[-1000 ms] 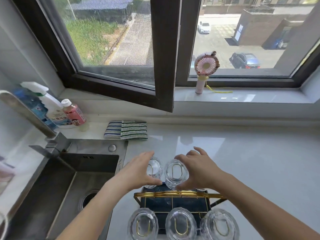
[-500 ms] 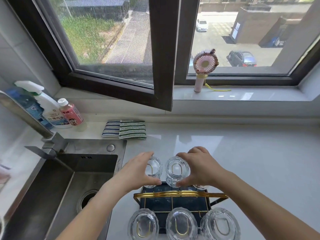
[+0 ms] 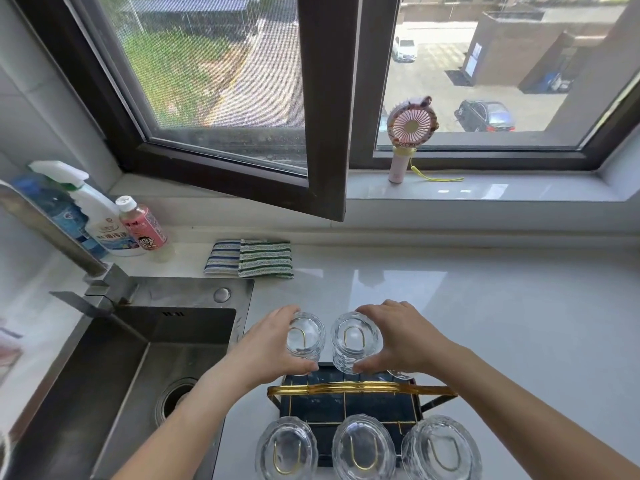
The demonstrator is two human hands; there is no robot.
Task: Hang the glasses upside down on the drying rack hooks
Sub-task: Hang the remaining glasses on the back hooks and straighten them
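A drying rack point(image 3: 349, 405) with a dark tray and gold wire frame stands on the counter near me. Three clear glasses hang upside down on its near hooks: left point(image 3: 286, 452), middle point(image 3: 363, 448), right point(image 3: 441, 448). On the far row, my left hand point(image 3: 268, 346) is wrapped around an upside-down glass point(image 3: 306, 336) over a gold hook. My right hand point(image 3: 403, 336) grips the middle far glass point(image 3: 355, 341), also upside down on a hook. A third far glass point(image 3: 401, 375) peeks out under my right wrist, mostly hidden.
A steel sink point(image 3: 114, 375) with a faucet point(image 3: 52, 233) lies left of the rack. Spray bottle point(image 3: 100, 216), pink bottle point(image 3: 142, 225) and striped cloths point(image 3: 249, 258) sit at the back. A pink fan point(image 3: 408, 133) stands on the sill. The open window sash point(image 3: 322, 109) overhangs the counter.
Both hands stay on the two far glasses and have closed in a little more around them. The camera has tipped slightly.
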